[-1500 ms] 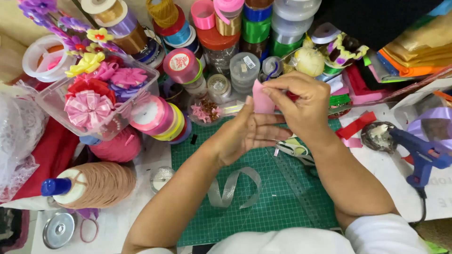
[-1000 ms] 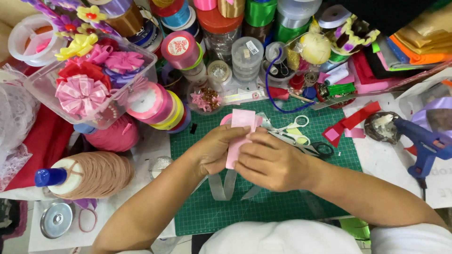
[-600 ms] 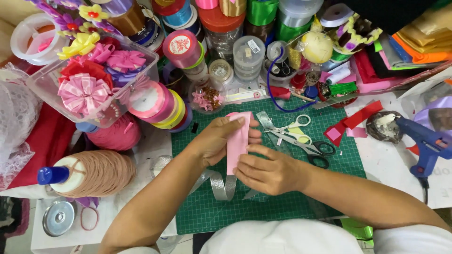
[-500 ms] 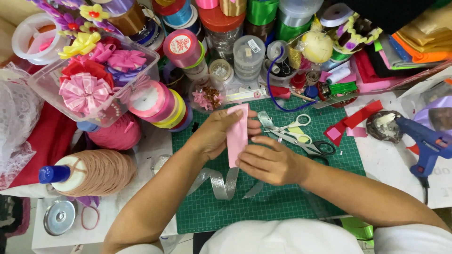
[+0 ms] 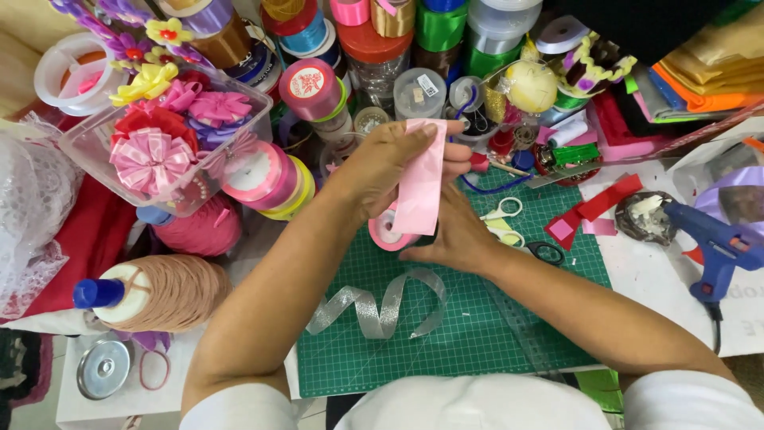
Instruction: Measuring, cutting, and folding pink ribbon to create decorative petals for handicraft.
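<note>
My left hand is raised over the green cutting mat and pinches the top end of a wide pink satin ribbon, which hangs down from it. Below, my right hand rests on the mat and grips the pink ribbon spool that the strip runs from. A loose curl of silver ribbon lies on the mat in front of me. Scissors with pale handles lie just right of my right hand.
A clear box of ribbon flowers stands at the left, with ribbon rolls beside it and jars and spools along the back. A cone of tan thread lies at the lower left. A blue glue gun rests at the right, near red ribbon scraps.
Both hands came down to the mat with the pink ribbon. My left hand then lifted the ribbon end upward, drawing out a longer strip, while my right hand stayed low on the spool.
</note>
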